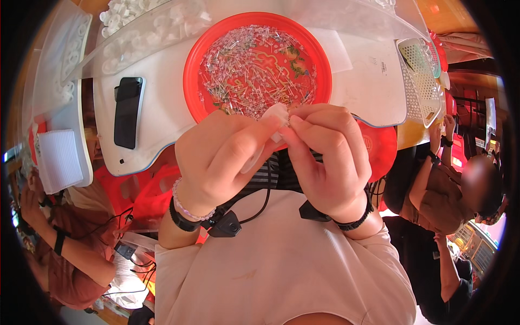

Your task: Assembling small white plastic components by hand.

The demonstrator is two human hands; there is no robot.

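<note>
My left hand is closed round a small white translucent plastic piece, whose ruffled top shows above the fingertips. Against its right side, my right hand pinches thumb and forefinger together; what lies between those fingertips is too small to make out. Both hands meet just over the near rim of a round red tray. Many thin clear plastic sticks lie loose in it, over a printed pattern on its bottom.
A black phone lies on the white table at left. Translucent bins of white plastic parts line the far side. A perforated white basket stands at right. Other people sit on both sides; a person's arm shows at left.
</note>
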